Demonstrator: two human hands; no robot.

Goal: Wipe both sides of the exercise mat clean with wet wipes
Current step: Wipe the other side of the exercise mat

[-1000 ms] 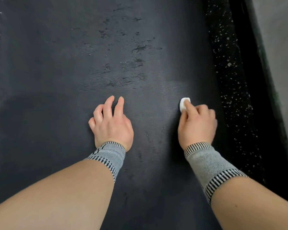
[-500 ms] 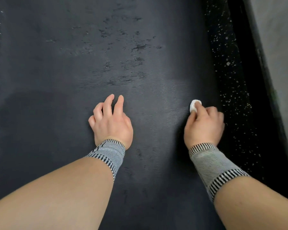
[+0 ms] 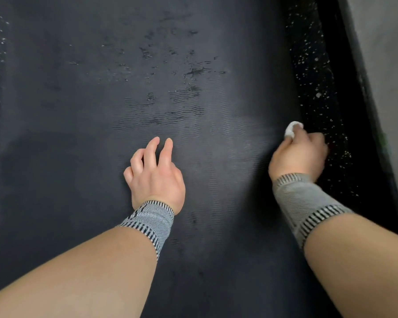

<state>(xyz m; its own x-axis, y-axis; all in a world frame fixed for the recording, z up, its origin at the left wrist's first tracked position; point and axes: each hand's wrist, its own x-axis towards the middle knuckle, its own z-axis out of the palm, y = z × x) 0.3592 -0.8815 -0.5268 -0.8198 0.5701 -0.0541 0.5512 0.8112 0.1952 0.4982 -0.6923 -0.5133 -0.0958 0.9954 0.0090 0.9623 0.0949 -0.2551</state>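
Right hand (image 3: 300, 154) pinches balled wet wipe (image 3: 291, 129) at exercise mat (image 3: 78, 157) right edge, unwiped mat lying leftward; left hand (image 3: 155, 175) rests loose-fingered mid-mat, gripping nothing.

No readable text, seemingly, anywhere in view.

Head camera, looking steeply down and forward from close above.

The single wide-angle view fills with the dark exercise mat (image 3: 83, 157), both forearms entering from the bottom edge; speckled floor (image 3: 313, 83) and what may be a wall base run along the right, bent by the lens.
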